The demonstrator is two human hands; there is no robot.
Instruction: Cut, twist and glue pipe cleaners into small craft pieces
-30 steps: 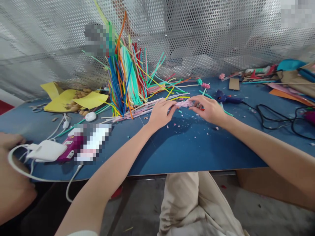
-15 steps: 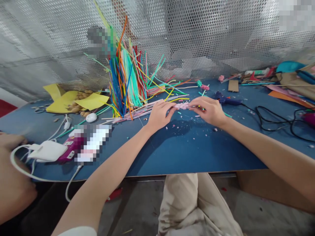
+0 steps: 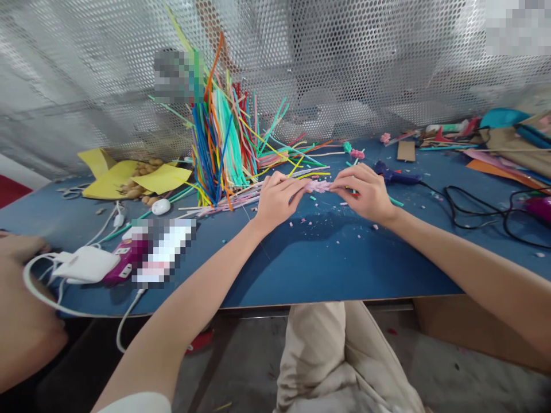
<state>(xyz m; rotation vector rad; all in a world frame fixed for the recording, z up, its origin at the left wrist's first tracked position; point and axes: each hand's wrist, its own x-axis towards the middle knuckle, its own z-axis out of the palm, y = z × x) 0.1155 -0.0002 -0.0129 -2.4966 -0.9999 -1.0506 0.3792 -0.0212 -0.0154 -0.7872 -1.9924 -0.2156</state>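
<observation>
In the head view, the fingers of the left hand [image 3: 278, 198] pinch the left end of a pale pink fuzzy piece [image 3: 319, 186], while those of the right hand [image 3: 365, 192] close narrowly on its right end, so it spans the gap between them above the blue counter [image 3: 275, 269]. Small scraps [image 3: 303, 220] (mostly pale bits) lie scattered just nearer the wearer than the fingers. Beyond the left fingers, to their left, stands a bundle of colourful fuzzy stems [image 3: 230, 143]; just right of the right fingers lies a dark blue glue gun [image 3: 398, 175].
</observation>
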